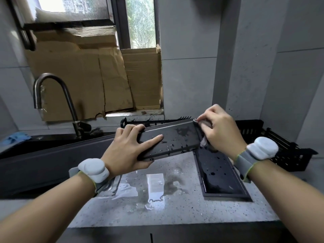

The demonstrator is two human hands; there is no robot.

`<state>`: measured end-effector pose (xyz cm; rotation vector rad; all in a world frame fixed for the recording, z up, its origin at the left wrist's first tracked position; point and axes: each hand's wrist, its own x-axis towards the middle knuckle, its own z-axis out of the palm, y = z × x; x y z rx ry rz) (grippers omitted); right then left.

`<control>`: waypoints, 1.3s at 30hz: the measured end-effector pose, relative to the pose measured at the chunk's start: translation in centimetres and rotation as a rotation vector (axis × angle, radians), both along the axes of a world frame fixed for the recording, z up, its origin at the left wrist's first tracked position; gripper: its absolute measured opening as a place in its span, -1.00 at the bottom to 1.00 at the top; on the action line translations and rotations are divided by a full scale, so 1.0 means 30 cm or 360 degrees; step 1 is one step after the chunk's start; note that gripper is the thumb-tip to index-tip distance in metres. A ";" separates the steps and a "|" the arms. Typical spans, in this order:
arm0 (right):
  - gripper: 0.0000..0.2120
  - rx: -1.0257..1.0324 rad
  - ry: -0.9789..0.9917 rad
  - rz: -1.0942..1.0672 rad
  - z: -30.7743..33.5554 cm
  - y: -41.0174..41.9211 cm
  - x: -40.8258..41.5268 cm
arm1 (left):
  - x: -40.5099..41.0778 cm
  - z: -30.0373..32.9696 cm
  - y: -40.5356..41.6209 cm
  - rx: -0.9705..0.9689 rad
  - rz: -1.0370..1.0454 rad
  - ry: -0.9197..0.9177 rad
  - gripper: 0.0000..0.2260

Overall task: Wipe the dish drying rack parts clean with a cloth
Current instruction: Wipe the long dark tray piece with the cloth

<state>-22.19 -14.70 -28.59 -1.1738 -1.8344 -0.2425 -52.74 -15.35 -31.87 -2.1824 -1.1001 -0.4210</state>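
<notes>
Head view: your left hand (128, 151) grips the wet black tray (172, 140) above the counter (175, 204), while your right hand (219, 130) pinches a cloth (203, 142) against its far end.

Walls (192, 32): grey matt tile, thin seams, one projecting pier (228, 50) right of the window. Window (140, 21): dark frame, daylight and blurred foliage beyond; lower part covered by flattened cardboard sheets (78, 76) leaning on the sill. Worktop (175, 207): grey speckled stone, wet, puddles reflecting light near its middle. Sink (43, 165): dark, set along the worktop's left edge. Tap (52, 95): brushed-metal gooseneck at the sink's back edge. Blue rag (14, 139): far left corner.
</notes>
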 end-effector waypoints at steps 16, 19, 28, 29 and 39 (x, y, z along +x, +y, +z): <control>-0.90 -0.0045 0.0324 -0.0209 -0.198 -0.056 -0.080 | -0.008 0.016 0.002 -0.0110 0.0150 -0.0134 -0.30; -0.91 -0.0005 0.0409 -0.0211 -0.205 -0.068 -0.141 | 0.019 0.014 0.006 -0.0112 0.0137 -0.0191 -0.30; -0.96 0.0107 0.0083 0.0038 -0.287 -0.100 -0.371 | 0.075 -0.001 0.043 -0.0125 0.0229 -0.0210 -0.31; -0.95 0.0134 -0.0038 0.0069 -0.295 -0.099 -0.373 | 0.070 -0.006 0.043 -0.0136 0.0238 -0.0207 -0.31; -0.92 0.0226 -0.0149 -0.0134 -0.252 -0.042 -0.215 | 0.037 -0.002 0.023 -0.0192 0.0252 -0.0247 -0.27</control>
